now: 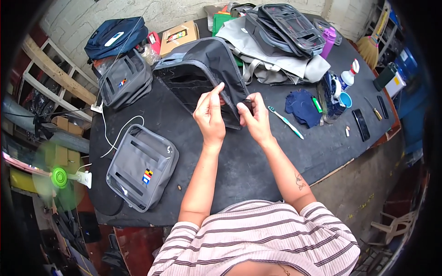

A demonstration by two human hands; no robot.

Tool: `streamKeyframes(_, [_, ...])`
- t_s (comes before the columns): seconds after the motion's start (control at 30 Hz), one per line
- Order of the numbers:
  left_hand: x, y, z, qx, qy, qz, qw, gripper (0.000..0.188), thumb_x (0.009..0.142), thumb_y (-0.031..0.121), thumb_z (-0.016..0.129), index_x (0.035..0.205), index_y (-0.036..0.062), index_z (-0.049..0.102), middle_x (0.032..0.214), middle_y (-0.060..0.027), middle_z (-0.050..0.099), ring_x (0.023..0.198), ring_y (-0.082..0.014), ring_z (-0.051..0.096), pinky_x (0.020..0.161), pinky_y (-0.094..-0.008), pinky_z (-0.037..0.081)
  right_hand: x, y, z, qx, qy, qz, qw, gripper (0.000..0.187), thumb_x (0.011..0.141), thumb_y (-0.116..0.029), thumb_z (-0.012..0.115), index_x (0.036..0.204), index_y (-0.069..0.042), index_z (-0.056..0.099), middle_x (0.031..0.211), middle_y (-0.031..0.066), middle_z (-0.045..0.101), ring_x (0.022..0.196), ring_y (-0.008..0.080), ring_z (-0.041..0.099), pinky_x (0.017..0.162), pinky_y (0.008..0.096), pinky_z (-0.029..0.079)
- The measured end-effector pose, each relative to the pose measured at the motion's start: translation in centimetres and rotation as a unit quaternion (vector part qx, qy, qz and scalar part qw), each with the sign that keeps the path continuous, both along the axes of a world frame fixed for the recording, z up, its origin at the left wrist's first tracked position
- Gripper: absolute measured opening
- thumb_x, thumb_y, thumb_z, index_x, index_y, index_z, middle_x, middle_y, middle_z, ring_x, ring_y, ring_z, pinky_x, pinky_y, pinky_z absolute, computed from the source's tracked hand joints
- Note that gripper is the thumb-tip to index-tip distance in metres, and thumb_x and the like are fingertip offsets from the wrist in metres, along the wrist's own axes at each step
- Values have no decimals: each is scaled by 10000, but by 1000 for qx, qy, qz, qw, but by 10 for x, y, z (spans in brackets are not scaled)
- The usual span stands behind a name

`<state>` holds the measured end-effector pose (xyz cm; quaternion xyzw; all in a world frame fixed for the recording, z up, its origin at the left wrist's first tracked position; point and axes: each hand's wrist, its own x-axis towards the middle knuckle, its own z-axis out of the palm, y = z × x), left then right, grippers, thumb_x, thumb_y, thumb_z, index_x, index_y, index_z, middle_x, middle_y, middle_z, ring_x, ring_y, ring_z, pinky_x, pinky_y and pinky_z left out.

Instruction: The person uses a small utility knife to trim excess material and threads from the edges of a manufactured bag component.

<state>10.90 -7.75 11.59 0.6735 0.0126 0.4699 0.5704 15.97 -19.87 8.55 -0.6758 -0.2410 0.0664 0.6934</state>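
Left hand (210, 118) and right hand (256, 118), fingers pinched on the black fabric bag's (215, 60) rim; its body extends toward eleven o'clock.

The raised dark gray bag (212, 60) looks like creased, matt cloth with fabric edging. At near left, the flag-patched bag (139, 162) has smooth, matt fabric. To the right, the smartphone (361, 124) is smooth and glossy, the toothbrush (286, 122) smooth plastic. Far and left, the carton (178, 40) is matt cardboard; the far wall (179, 11) is rough masonry.
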Motion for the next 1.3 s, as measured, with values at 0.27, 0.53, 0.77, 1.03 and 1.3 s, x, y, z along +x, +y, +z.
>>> streamKeyframes(0.27, [-4, -2, 3, 20, 13, 3, 1000, 312, 1016, 160, 453, 1119, -11, 693, 838, -33, 613, 747, -96, 559, 682, -236, 442, -5, 14, 7, -92, -186, -77, 975, 257, 892, -228, 594, 1017, -28, 490, 921, 147, 534, 752, 319, 581, 687, 397, 472])
streamKeyframes(0.53, [-4, -2, 3, 22, 29, 7, 999, 309, 1006, 155, 460, 1102, -21, 695, 837, -45, 620, 748, -101, 561, 681, -241, 437, -13, 21, 12, -105, -217, -149, 959, 197, 848, -103, 586, 972, -10, 464, 941, 156, 513, 755, 333, 575, 671, 407, 473])
streamKeyframes(0.77, [-3, 0, 0, 32, 19, 15, 999, 311, 1012, 159, 458, 1101, -21, 695, 841, -48, 621, 735, -101, 560, 669, -239, 437, -13, 20, 12, -125, -230, -131, 956, 251, 847, -167, 619, 978, -26, 458, 925, 137, 498, 739, 346, 589, 623, 442, 477])
streamKeyframes(1.03, [-7, 5, -6, 28, -1, 24, 999, 270, 982, 123, 480, 1055, -3, 707, 857, -77, 647, 706, -125, 548, 630, -260, 428, -14, 22, 11, -44, -211, -86, 973, 239, 792, -152, 676, 902, -30, 502, 822, 119, 550, 682, 277, 579, 616, 369, 487])
streamKeyframes(1.3, [-9, 5, -10, 33, -8, 26, 999, 266, 979, 111, 476, 1036, -9, 706, 855, -79, 658, 720, -137, 569, 631, -266, 434, -19, 22, 14, -72, -234, -117, 963, 187, 761, -73, 632, 879, -12, 500, 787, 133, 586, 668, 281, 598, 626, 365, 496])
